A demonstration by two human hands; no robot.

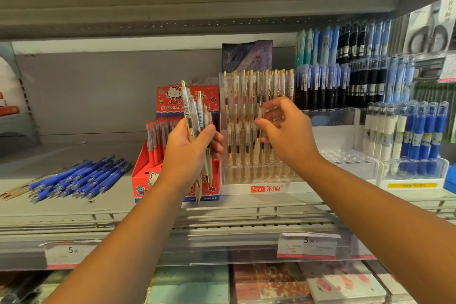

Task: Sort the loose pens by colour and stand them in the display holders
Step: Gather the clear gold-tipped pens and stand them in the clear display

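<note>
A bunch of clear pens is being gripped upright by the left hand, with the fingers curled round the middle of the bunch. About five pens are being counted in it. Gold tips are poking out under the hand, and gold tops and white stickers are showing above it.

The right hand is being held just beside the bunch, in front of the clear holder. Its fingers and thumb are being bent toward one clear pen there, but whether that pen is being pinched cannot be told.

Two rows of the same clear pens are being kept standing in the holder.

Many loose blue pens are being left lying on the shelf, well apart on the left. Red pens are being kept in one red box behind the left hand.
</note>
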